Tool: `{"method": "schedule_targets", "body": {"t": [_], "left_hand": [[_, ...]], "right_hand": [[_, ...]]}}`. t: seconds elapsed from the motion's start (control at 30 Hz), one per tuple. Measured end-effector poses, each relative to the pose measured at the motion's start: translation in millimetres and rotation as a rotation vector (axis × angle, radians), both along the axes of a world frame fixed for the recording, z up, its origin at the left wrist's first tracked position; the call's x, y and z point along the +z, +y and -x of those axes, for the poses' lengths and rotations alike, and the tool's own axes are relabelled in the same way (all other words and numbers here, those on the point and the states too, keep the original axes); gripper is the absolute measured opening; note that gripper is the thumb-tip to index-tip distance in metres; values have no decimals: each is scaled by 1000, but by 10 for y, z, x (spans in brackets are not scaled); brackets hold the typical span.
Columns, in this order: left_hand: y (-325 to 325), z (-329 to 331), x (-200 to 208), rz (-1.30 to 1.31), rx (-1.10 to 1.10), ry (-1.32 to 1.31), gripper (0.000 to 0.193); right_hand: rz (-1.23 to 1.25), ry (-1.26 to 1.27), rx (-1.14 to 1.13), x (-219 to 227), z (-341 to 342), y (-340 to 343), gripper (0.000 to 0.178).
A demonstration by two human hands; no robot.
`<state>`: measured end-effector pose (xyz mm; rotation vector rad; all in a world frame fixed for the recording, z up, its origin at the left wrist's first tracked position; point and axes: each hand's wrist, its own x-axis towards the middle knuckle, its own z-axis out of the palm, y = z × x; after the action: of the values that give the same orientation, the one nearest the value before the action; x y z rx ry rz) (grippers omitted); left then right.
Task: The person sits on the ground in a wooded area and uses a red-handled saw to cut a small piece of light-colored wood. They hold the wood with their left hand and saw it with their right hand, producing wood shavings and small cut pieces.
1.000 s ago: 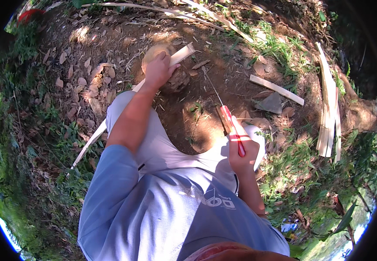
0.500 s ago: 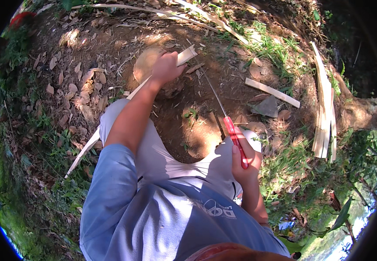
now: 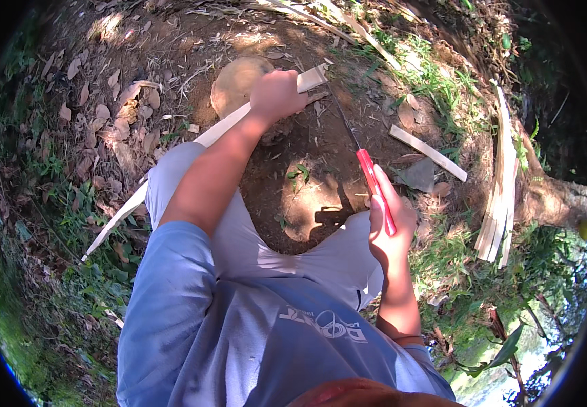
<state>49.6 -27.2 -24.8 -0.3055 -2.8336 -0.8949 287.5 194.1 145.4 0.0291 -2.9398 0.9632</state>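
My left hand (image 3: pixel 278 95) is closed around a long pale wooden strip (image 3: pixel 222 127) near its far end, at the right side of a round cut stump (image 3: pixel 234 81). The strip slopes back under my left forearm, past my left knee, toward the grass. Its far end sticks out beyond my fist, with a small sliver lifted at the tip. My right hand (image 3: pixel 394 216) is wrapped around the red handle of what looks like a saw (image 3: pixel 369 171). The thin blade, seen nearly edge-on, points up and left, its tip at the strip's far end; whether they touch I cannot tell.
A short pale strip (image 3: pixel 429 152) lies on the ground at right beside a flat grey stone (image 3: pixel 417 175). Several long strips (image 3: pixel 500 183) lean farther right near a root (image 3: pixel 554 201). More long strips (image 3: pixel 361 32) lie at the back. Dry leaves (image 3: pixel 127 129) cover the left ground.
My right hand and the saw have moved forward, bringing the blade to the strip's end. My left hand and the strip have shifted slightly right in the picture.
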Motion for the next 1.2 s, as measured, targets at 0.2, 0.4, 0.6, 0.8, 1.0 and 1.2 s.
{"method": "schedule_targets", "body": {"t": [0.2,0.4,0.6,0.8,1.0,1.2], "left_hand": [[-3,-6,36,-5,4,11,31],[13,-40,158,-35,17,-26,30],[-29,5,39,-19,18,-34,26],[4,-48,40,-15,4,-15,24],[-6,-21,57,-18,-17,-21,25],[13,25,4,-15,-9,52,21]], "right_hand": [[280,249,62,-626,1094,-388,39],[318,341,107,-778,1578,-548,38],[238,138,41,-587,531,-87,41],[55,25,31,-142,-859,498,48],[70,65,36,-69,-66,91,43],[247,360,134,-837,1555,-512,41]]}}
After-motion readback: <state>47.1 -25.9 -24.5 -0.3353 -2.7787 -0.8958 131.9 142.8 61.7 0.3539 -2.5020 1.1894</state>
